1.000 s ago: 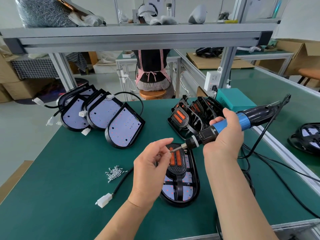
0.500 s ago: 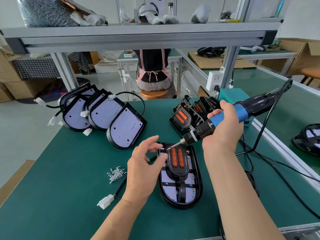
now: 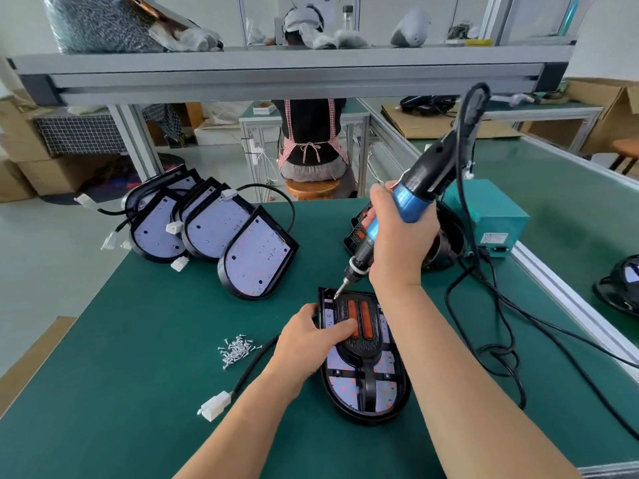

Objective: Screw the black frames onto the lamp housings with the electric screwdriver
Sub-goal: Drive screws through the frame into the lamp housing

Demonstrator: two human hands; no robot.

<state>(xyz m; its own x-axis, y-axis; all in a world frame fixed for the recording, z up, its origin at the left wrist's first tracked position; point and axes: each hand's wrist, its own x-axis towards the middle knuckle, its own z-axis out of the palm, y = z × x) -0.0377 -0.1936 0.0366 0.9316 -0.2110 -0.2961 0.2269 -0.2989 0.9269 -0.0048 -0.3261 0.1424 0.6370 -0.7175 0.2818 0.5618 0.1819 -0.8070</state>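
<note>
Bench (image 3: pixel 138 340): dark green matte mat, aluminium rail along the right edge.

Housing (image 3: pixel 366 414) lies flat near the front centre. It is a black plastic D-shaped shell, rounded end toward the person, with a pale LED board dotted red inside. The frame (image 3: pixel 363 350) sits on top: glossy black, with a ribbed pad carrying two orange oblong strips, a stem running down the middle and cross arms to the rim.

Left hand (image 3: pixel 307 344) lies over the housing's left edge, fingers laid fairly straight across the frame and pressing it, thumb against the rim.

Right hand (image 3: pixel 401 243) is wrapped around the screwdriver (image 3: pixel 415 188), which has a blue grip and black body and is tilted with its top to the right. The metal bit touches the housing's far-left corner.

The hands are apart.

Screws (image 3: pixel 237 350): a small silvery heap just left of the housing. A white plug (image 3: pixel 214 406) on a black cord lies nearer the front.

Far left: a row of bare housings (image 3: pixel 214 233) propped overlapping, boards showing. A teal metal box (image 3: pixel 491 216) sits at far right.
</note>
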